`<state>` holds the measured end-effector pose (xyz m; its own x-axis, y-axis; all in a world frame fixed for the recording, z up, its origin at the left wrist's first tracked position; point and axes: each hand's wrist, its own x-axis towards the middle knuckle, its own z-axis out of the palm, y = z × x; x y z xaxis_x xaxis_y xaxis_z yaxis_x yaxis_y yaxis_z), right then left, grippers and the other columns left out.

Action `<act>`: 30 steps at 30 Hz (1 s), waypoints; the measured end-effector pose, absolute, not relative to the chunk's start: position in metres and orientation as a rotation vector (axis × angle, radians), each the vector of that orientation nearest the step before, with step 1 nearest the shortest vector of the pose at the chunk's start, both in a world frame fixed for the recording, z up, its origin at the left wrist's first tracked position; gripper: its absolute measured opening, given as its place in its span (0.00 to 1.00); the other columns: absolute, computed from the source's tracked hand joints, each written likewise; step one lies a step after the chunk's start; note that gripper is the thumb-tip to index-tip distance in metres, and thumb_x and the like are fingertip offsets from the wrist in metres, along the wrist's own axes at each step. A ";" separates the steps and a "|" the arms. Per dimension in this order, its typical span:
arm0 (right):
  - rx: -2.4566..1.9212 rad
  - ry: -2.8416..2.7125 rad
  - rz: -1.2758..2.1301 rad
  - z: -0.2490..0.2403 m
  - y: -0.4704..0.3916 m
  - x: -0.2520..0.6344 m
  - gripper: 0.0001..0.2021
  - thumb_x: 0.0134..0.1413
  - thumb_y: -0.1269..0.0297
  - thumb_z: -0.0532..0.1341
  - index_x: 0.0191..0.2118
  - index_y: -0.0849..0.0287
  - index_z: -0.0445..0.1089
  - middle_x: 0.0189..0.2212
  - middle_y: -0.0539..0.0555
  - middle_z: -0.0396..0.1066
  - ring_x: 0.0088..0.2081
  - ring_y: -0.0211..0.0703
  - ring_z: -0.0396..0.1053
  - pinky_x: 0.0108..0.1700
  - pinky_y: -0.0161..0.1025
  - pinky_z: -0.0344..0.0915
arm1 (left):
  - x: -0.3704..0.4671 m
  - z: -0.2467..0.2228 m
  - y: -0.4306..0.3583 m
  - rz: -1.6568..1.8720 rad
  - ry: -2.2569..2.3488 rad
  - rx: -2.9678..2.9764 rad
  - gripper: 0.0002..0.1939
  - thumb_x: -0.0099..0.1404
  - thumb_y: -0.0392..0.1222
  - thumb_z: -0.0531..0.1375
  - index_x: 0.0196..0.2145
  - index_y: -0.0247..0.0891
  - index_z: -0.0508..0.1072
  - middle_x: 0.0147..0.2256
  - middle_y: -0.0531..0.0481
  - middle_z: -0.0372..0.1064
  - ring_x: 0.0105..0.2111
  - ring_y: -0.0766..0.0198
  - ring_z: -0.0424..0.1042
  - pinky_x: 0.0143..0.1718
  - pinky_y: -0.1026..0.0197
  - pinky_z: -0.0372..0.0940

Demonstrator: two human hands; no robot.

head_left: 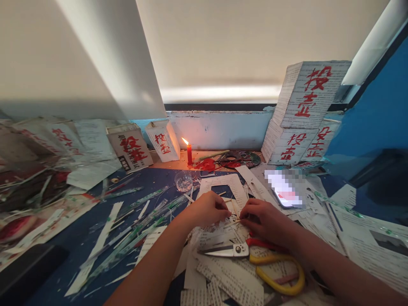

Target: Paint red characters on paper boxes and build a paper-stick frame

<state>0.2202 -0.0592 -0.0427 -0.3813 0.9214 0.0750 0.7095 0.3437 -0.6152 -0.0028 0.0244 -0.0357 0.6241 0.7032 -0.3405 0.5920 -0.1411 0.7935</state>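
My left hand (212, 209) is closed over the paper pile, its fingertips pinched near some thin pale sticks (235, 208). Close to its right, my right hand (262, 216) has its fingers closed on the end of a thin pale stick. What the left fingertips hold is too small to make out. Just below both hands lie scissors (239, 250) with one red and one yellow handle, on printed paper scraps (229, 276). Beyond the hands is a printed paper piece (208, 182) with a rectangular cut-out.
A lit red candle (189, 155) stands at the back, beside a clear round dish (184, 181). Paper boxes with red characters (164, 142) stand left, others (310, 95) are stacked right. A phone (285, 191) lies right. Plastic strips (134, 238) cover the left side.
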 end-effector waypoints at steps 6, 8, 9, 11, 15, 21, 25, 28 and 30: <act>-1.465 -2.190 0.686 -0.041 -0.058 0.221 0.04 0.60 0.69 0.62 0.37 0.57 0.75 0.39 0.53 0.72 0.36 0.39 0.71 0.40 0.37 0.67 | -0.002 -0.033 0.023 0.131 1.034 1.824 0.16 0.60 0.54 0.60 0.28 0.37 0.76 0.23 0.50 0.71 0.20 0.63 0.69 0.17 0.65 0.61; -1.462 -2.180 0.698 -0.042 -0.058 0.221 0.04 0.60 0.69 0.62 0.37 0.57 0.75 0.39 0.53 0.72 0.36 0.38 0.71 0.40 0.36 0.66 | -0.002 -0.033 0.023 0.131 1.038 1.828 0.18 0.60 0.56 0.60 0.28 0.37 0.76 0.24 0.49 0.72 0.20 0.63 0.70 0.17 0.65 0.61; -1.453 -2.178 0.704 -0.042 -0.058 0.221 0.04 0.60 0.69 0.62 0.37 0.57 0.76 0.39 0.52 0.72 0.36 0.38 0.71 0.40 0.36 0.66 | -0.002 -0.033 0.023 0.131 1.034 1.832 0.18 0.61 0.56 0.60 0.29 0.37 0.76 0.24 0.48 0.73 0.20 0.64 0.70 0.17 0.65 0.61; -1.434 -2.175 0.716 -0.044 -0.058 0.220 0.04 0.60 0.69 0.62 0.37 0.57 0.76 0.39 0.52 0.72 0.36 0.37 0.71 0.40 0.35 0.66 | -0.002 -0.034 0.023 0.125 1.028 1.842 0.19 0.61 0.56 0.59 0.28 0.37 0.76 0.24 0.48 0.73 0.20 0.64 0.69 0.17 0.65 0.61; -1.427 -2.167 0.726 -0.048 -0.058 0.219 0.03 0.60 0.67 0.63 0.36 0.57 0.75 0.38 0.52 0.72 0.34 0.37 0.71 0.38 0.34 0.66 | -0.003 -0.034 0.024 0.098 1.037 1.858 0.19 0.60 0.56 0.60 0.29 0.37 0.76 0.23 0.49 0.72 0.21 0.64 0.70 0.18 0.65 0.61; -1.460 -2.162 0.702 -0.049 -0.056 0.220 0.04 0.60 0.63 0.65 0.36 0.56 0.75 0.38 0.51 0.72 0.35 0.38 0.71 0.39 0.35 0.66 | -0.003 -0.032 0.023 0.099 1.024 1.897 0.17 0.61 0.54 0.60 0.28 0.37 0.76 0.22 0.50 0.71 0.20 0.65 0.67 0.19 0.65 0.59; -1.470 -2.160 0.703 -0.051 -0.055 0.221 0.04 0.60 0.62 0.65 0.36 0.56 0.75 0.38 0.52 0.72 0.35 0.38 0.71 0.38 0.36 0.66 | -0.003 -0.034 0.023 0.099 1.002 1.899 0.17 0.63 0.53 0.58 0.27 0.37 0.75 0.22 0.50 0.72 0.20 0.65 0.68 0.19 0.65 0.59; -1.456 -2.172 0.706 -0.050 -0.056 0.220 0.04 0.60 0.63 0.65 0.36 0.56 0.75 0.38 0.52 0.72 0.35 0.38 0.71 0.39 0.36 0.66 | -0.003 -0.033 0.024 0.124 1.007 1.866 0.20 0.64 0.56 0.58 0.27 0.36 0.75 0.23 0.48 0.73 0.21 0.63 0.71 0.20 0.64 0.60; -1.451 -2.171 0.703 -0.048 -0.057 0.220 0.03 0.60 0.64 0.64 0.36 0.56 0.76 0.38 0.52 0.72 0.35 0.38 0.71 0.39 0.35 0.66 | -0.001 -0.031 0.025 0.167 1.034 1.807 0.24 0.65 0.60 0.55 0.27 0.36 0.74 0.24 0.47 0.73 0.21 0.63 0.71 0.20 0.64 0.61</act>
